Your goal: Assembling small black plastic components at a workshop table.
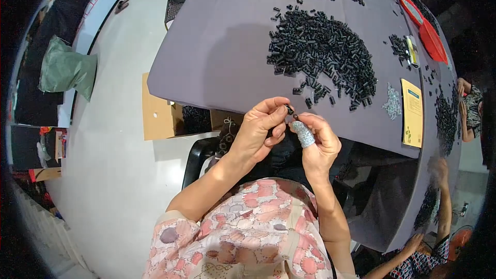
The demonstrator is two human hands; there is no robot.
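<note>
In front of my body, just off the table's near edge, my left hand point(258, 126) pinches a small black cylindrical piece point(289, 109) between thumb and forefinger. My right hand point(323, 144) is closed close beside it, with a silvery-grey wrap point(304, 134) around one digit. Its fingertips meet at a small dark bit at the piece's lower end; whether that is a separate part I cannot tell. Beyond both hands, a large heap of similar short black pieces point(320, 51) lies on the grey-purple tabletop point(227, 46), some scattered toward me.
Right of the heap are small clear bits point(392, 102), a yellow booklet point(412, 113) and a red basket point(432, 41). Under the table's left corner stands a cardboard box point(157, 111) holding black pieces. Other people's hands point(442, 170) work at the right side.
</note>
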